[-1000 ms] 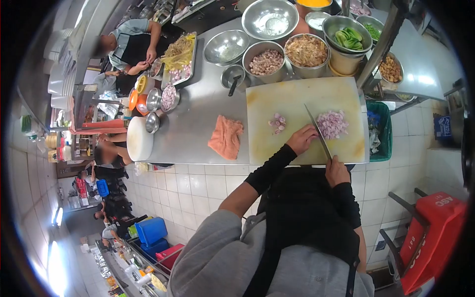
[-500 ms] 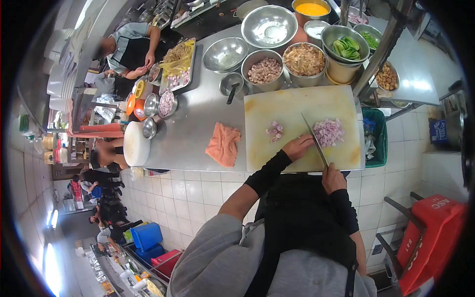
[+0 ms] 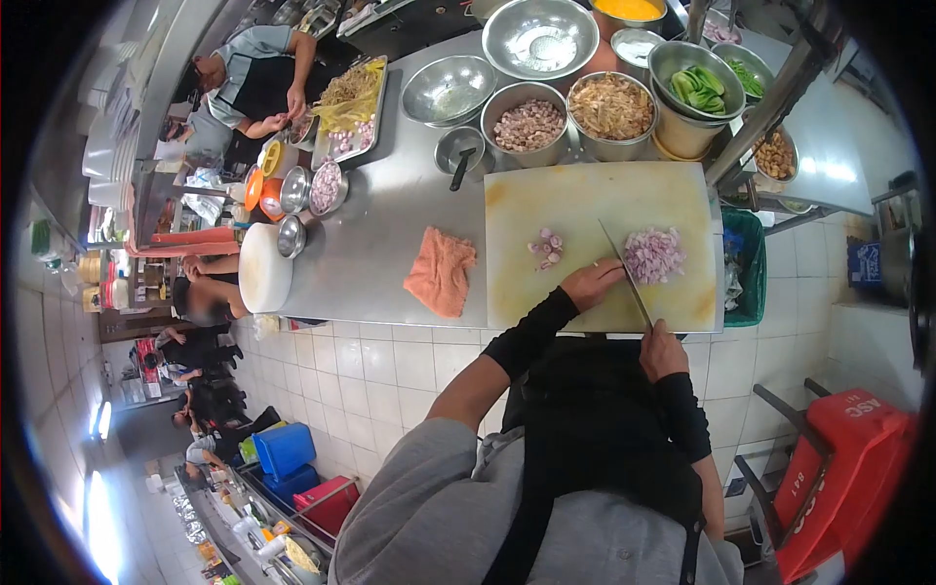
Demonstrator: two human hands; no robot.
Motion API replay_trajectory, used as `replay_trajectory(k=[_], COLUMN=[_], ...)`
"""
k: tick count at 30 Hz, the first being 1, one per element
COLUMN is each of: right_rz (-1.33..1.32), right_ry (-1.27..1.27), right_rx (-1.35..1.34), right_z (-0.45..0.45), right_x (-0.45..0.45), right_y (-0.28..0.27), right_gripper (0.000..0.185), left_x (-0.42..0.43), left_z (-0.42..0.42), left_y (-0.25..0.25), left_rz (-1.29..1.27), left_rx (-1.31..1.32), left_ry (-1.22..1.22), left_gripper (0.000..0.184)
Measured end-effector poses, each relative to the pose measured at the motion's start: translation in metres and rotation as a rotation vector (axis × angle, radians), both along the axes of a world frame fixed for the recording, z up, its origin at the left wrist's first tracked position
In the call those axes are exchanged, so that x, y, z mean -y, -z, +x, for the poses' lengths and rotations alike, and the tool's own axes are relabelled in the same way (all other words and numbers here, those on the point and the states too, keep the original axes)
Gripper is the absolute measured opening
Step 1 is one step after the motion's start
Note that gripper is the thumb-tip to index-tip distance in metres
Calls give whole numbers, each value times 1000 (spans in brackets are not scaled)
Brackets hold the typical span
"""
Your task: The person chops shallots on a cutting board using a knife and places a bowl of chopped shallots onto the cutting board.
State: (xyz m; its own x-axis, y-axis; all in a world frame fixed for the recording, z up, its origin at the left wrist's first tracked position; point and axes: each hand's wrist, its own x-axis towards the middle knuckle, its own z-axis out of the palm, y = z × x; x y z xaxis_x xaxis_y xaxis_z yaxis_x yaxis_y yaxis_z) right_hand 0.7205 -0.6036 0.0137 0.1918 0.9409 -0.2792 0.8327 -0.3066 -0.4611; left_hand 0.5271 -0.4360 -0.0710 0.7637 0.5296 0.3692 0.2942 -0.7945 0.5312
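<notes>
A knife (image 3: 626, 274) points up and left over the pale cutting board (image 3: 526, 200), its handle wrapped in the fingers of my right hand (image 3: 664, 353) at the board's near edge. On the blade's left side my left hand (image 3: 593, 284) lies on the board with its fingers pressed together; what they hold, if anything, is hidden. A pile of chopped purple onion (image 3: 654, 255) touches the blade's right side. Farther left on the board sits a small group of whole or halved shallots (image 3: 546, 249).
An orange cloth (image 3: 441, 272) lies left of the board. Behind it stand a small pot (image 3: 458, 153), pots of chopped food (image 3: 610, 107) and steel bowls (image 3: 448, 90). A green bin (image 3: 744, 268) is at the right. A co-worker (image 3: 255, 83) works by a tray (image 3: 378, 117) at the left.
The camera view has shifted slightly. Both hands and the knife remain at nearly the same place beside the chopped onion.
</notes>
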Motion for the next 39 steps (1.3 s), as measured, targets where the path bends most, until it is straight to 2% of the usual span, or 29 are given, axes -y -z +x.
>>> replay_trajectory(k=[1, 4, 7, 10, 11, 12, 13, 14, 15, 17, 19, 22, 28, 33, 39], right_rz=[27, -109, -138, -66, -58, -60, 94, 79, 76, -83, -86, -78, -57, -103, -6], right_ry=[4, 3, -17, -44, -140, -232, -296, -262, -229, 12, -10, -33, -13, -36, -36], right_rx=[-2, 12, 26, -53, -11, 37, 90, 77, 61, -63, -69, -41, -43, -16, -81], right_z=[-1, -1, 2, 7, 8, 8, 10, 11, 9, 6, 9, 11, 6, 8, 14], right_x=[0, -8, -4, 3, 3, 0, 4, 5, 4, -3, -1, 0, -9, -15, -12], right_y=[6, -31, -41, 11, 22, 30, 36, 29, 18, -16, -24, -28, 0, -7, 5], right_gripper=[27, 27, 25, 22, 21, 21, 21, 22, 24, 27, 29, 28, 29, 30, 28], left_x=[0, 1, 0, 1, 0, -4, -5, -5, -3, -2, -2, -3, -4, -4, -3], left_z=[0, -1, -2, -8, -11, -12, -12, -12, -12, -3, -1, 2, 2, 1, -3], left_y=[-1, 2, 4, 33, 38, 46, 64, 71, 61, 29, 5, -7, -4, -1, -12], left_rz=[4, 16, -34, 57, 49, 35, 46, 55, 36, -4, -51, -32, -8, -35, -74], left_rx=[-11, -14, -17, -36, -33, -20, 37, 36, 10, -11, -3, 47, 71, 44, 43], left_ry=[0, -25, -4, 4, 21, 44, 54, 43, 22, -11, -35, -32, -26, -17, -68], left_gripper=[44, 44, 49, 53, 54, 54, 54, 56, 54, 49, 43, 41, 42, 45, 46])
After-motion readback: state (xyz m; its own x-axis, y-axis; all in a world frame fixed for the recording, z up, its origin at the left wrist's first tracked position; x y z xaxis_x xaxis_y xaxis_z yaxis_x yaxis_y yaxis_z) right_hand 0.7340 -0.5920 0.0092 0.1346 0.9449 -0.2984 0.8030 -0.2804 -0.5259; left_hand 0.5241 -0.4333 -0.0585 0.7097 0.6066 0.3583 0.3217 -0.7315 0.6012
